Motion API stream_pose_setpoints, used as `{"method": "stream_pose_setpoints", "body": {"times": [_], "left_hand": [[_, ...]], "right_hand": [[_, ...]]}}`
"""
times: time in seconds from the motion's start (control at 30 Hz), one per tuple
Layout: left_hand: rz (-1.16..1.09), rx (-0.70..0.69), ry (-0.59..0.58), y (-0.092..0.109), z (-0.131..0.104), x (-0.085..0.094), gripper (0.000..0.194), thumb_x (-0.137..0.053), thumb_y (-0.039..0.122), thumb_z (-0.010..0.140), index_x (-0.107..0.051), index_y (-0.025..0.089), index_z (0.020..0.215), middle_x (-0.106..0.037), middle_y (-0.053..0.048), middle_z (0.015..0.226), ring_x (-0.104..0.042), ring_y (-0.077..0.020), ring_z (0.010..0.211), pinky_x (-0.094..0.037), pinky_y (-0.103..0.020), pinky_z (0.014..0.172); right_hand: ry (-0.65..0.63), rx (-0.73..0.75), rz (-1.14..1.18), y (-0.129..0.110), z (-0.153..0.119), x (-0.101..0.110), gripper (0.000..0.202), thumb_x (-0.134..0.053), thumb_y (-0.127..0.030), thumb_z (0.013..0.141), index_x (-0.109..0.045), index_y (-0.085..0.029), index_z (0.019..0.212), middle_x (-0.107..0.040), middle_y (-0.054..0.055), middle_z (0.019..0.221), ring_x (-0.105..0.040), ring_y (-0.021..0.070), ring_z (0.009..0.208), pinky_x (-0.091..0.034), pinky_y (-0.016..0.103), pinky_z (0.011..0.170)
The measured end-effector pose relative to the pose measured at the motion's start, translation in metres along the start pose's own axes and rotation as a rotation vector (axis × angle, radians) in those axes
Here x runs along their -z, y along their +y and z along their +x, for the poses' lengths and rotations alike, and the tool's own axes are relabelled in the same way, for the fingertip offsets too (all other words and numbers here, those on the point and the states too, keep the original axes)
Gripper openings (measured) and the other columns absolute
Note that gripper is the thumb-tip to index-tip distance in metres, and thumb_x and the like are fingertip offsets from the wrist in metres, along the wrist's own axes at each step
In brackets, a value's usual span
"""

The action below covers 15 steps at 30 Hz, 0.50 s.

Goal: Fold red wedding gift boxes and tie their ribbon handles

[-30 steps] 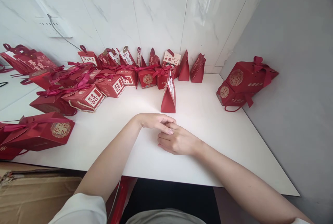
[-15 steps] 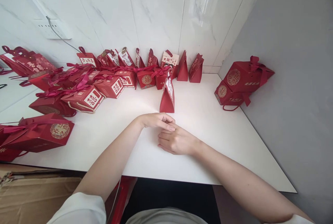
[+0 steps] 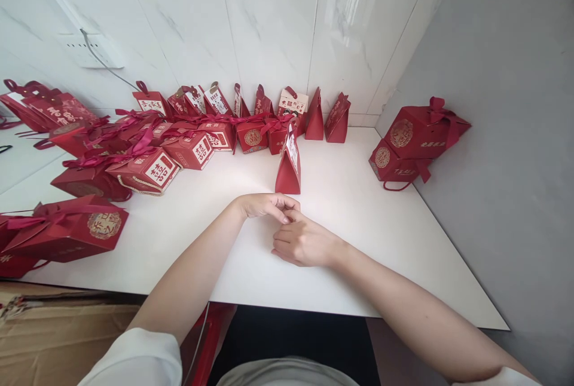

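Both of my hands meet over the white table, just in front of a red triangular gift box [image 3: 287, 178] that stands upright. My left hand [image 3: 268, 204] reaches in from the left, its thumb and fingers closed around the index finger side of my right hand [image 3: 305, 244]. The right hand is loosely curled with its back turned up. No object shows in either hand, though the right palm is hidden. The box is beyond the left fingers, with a small gap that is hard to judge.
Red gift boxes with ribbons [image 3: 146, 171] crowd the left, and triangular ones [image 3: 337, 118] line the tiled wall. Two stacked red boxes [image 3: 415, 135] stand by the grey panel [image 3: 506, 135]. A brown cardboard box [image 3: 67, 338] is below the front edge of the white table [image 3: 381, 290].
My left thumb has slid slightly left and down off the back of my right hand, towards its index finger. The boxes have stayed in place.
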<state>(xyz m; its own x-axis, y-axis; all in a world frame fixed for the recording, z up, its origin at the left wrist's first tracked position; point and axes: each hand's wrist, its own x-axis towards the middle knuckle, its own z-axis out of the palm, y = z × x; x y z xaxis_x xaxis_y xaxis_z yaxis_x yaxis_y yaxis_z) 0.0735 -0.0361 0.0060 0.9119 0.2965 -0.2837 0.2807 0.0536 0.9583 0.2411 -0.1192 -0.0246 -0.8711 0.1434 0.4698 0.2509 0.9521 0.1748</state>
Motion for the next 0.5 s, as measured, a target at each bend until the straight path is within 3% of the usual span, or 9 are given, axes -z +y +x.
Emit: {"method": "stream_pose_setpoints", "body": {"times": [0.13, 0.3, 0.5], "left_hand": [[-0.003, 0.001, -0.006, 0.005, 0.003, -0.007, 0.023, -0.068, 0.035, 0.074, -0.061, 0.015, 0.082, -0.053, 0.001, 0.074, -0.045, -0.0133, 0.072, -0.036, -0.025, 0.067], [0.089, 0.047, 0.097, 0.009, 0.009, -0.015, 0.032, -0.062, 0.041, 0.082, -0.057, 0.014, 0.066, -0.045, 0.002, 0.063, -0.039, -0.0114, 0.063, -0.032, -0.026, 0.064], [0.027, 0.071, 0.061, 0.004, 0.010, -0.010, 0.015, -0.060, 0.025, 0.077, -0.069, 0.015, 0.083, -0.062, -0.001, 0.080, -0.053, -0.0145, 0.079, -0.038, -0.028, 0.078]], "right_hand": [[0.005, -0.030, -0.004, -0.001, -0.003, -0.005, 0.037, -0.042, -0.022, 0.100, -0.059, -0.016, 0.068, -0.057, 0.002, 0.063, -0.047, 0.0148, 0.061, -0.033, 0.033, 0.072], [-0.029, -0.036, 0.069, -0.002, -0.005, -0.005, 0.035, -0.043, -0.022, 0.100, -0.061, -0.015, 0.072, -0.059, 0.004, 0.067, -0.051, 0.0159, 0.064, -0.038, 0.031, 0.067], [-0.034, -0.103, 0.197, 0.003, -0.009, -0.001, 0.036, -0.041, -0.027, 0.101, -0.064, -0.015, 0.076, -0.064, 0.005, 0.072, -0.056, 0.0158, 0.069, -0.043, 0.029, 0.069]]}}
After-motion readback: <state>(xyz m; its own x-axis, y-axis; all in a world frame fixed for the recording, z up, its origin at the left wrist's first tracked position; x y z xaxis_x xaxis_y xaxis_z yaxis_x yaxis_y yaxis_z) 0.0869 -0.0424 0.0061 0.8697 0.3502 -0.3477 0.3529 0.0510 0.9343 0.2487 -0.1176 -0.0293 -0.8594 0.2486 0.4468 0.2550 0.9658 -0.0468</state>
